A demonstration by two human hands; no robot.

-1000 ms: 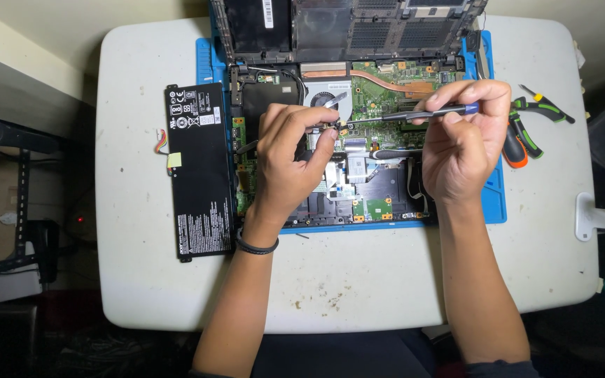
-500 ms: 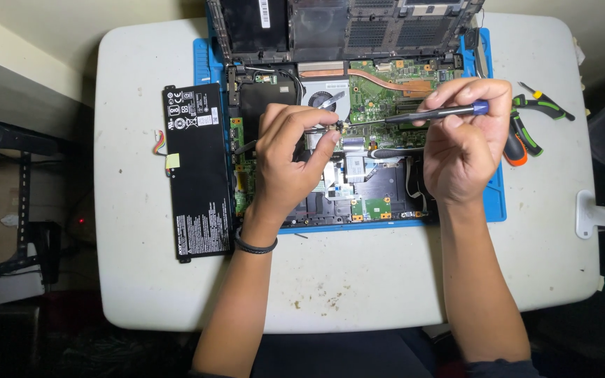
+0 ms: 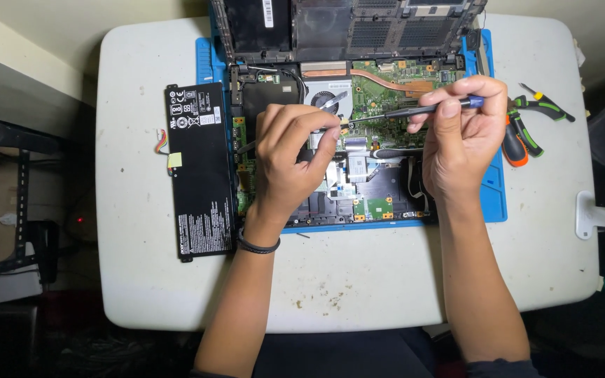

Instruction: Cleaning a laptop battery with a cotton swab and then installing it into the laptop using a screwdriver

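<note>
Head view: right hand (image 3: 460,143) grip clenched on a screwdriver (image 3: 414,110) lying near-horizontal, tip pointing left toward left hand's (image 3: 292,157) pinching fingertips.

Between the earlier pictures and now, the changes are small. The right hand (image 3: 460,140) has turned a little: one second ago the thin screwdriver with dark shaft and blue cap (image 3: 414,110) lay nearly level across the fingers, and now its blue end stands higher than its tip, so the tool slopes down to the left. The thumb of this hand now lies over the handle near the blue cap. The tip has come closer to the fingertips of the left hand (image 3: 292,157), just beside the round grey cooling fan (image 3: 330,101). The left hand's index finger has bent a bit more toward the tip. The whole view has also shifted slightly downward.
</note>
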